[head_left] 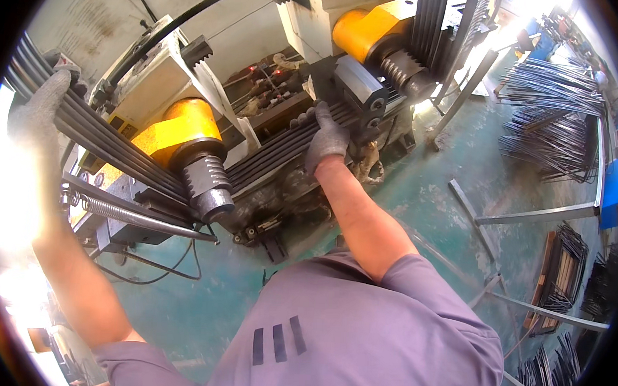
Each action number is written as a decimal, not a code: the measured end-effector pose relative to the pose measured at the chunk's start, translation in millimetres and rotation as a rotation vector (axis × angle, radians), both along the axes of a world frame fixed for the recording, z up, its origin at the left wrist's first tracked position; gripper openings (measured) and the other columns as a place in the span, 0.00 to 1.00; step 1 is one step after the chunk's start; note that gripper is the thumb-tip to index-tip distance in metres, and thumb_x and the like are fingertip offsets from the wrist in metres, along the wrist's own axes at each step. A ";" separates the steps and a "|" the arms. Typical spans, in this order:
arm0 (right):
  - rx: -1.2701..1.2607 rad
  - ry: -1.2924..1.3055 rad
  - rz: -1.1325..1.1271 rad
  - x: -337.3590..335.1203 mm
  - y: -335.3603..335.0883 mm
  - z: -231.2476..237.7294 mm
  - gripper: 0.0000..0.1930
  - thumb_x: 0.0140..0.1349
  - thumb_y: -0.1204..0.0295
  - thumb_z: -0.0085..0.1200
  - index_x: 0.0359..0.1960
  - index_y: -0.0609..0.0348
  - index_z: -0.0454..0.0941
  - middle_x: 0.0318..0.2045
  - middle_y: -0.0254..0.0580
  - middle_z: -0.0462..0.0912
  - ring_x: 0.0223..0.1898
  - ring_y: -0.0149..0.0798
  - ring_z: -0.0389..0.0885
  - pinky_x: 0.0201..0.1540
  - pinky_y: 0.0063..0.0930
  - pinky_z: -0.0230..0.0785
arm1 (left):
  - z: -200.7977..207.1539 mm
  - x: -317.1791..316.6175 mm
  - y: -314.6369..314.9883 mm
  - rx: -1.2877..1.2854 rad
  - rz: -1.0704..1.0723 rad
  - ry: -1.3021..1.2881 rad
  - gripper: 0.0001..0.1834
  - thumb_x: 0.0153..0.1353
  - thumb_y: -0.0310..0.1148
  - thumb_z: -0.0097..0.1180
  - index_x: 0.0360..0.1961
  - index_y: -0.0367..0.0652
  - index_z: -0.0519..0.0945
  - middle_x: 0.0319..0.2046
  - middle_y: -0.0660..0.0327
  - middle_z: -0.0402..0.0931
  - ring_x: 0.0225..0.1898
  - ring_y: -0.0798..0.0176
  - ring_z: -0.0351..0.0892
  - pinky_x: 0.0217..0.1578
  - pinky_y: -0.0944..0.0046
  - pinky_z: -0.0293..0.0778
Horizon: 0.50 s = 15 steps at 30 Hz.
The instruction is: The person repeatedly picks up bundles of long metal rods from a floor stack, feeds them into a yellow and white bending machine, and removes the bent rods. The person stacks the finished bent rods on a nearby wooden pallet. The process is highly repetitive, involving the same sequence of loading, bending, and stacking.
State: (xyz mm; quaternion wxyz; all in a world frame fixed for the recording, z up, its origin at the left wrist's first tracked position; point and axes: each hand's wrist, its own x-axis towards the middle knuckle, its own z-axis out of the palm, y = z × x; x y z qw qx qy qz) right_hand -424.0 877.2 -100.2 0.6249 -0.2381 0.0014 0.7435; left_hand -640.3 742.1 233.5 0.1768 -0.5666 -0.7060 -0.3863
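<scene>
A bundle of dark metal rods [272,155] lies across the bending machine, side by side. At the left, beyond a yellow bending head [176,131], the rods [116,144] slope up toward the picture's edge. My left hand [42,106], in a grey glove and partly washed out by glare, grips this raised part. My right hand [328,141], also gloved in grey, is closed around the rods in the middle, its thumb on top. Beside it sits a grey metal clamp block [360,87]. A ridged steel roller [208,181] stands against the rods at the left bend.
A second yellow bending head [373,32] with a ridged roller [407,72] stands at the right, rods rising past it. A coil spring and bar [129,215] jut out at the lower left. Metal frames [538,216] and stacks of bent rods [552,87] occupy the right-hand floor.
</scene>
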 end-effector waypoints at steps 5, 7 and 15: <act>0.015 0.009 -0.045 10.4 5.9 -7.0 0.07 0.68 0.69 0.56 0.39 0.59 0.74 0.27 0.35 0.75 0.28 0.36 0.75 0.36 0.38 0.77 | -8.4 10.8 14.1 -0.012 0.031 0.095 0.15 0.64 0.33 0.59 0.50 0.40 0.83 0.40 0.60 0.83 0.41 0.68 0.81 0.50 0.68 0.71; 0.008 -0.014 -0.064 15.0 9.4 -9.5 0.07 0.69 0.69 0.56 0.39 0.59 0.74 0.27 0.35 0.75 0.28 0.36 0.75 0.37 0.38 0.77 | -11.8 25.4 15.9 -0.010 0.161 0.086 0.15 0.65 0.33 0.58 0.51 0.40 0.82 0.40 0.60 0.83 0.41 0.68 0.82 0.49 0.69 0.72; -0.030 -0.079 0.001 14.5 3.4 -29.2 0.05 0.67 0.71 0.56 0.39 0.57 0.75 0.27 0.38 0.78 0.29 0.40 0.79 0.36 0.40 0.79 | -8.1 -34.5 -6.7 -0.012 -0.086 -0.389 0.14 0.66 0.34 0.56 0.48 0.38 0.84 0.37 0.57 0.85 0.39 0.65 0.84 0.48 0.71 0.74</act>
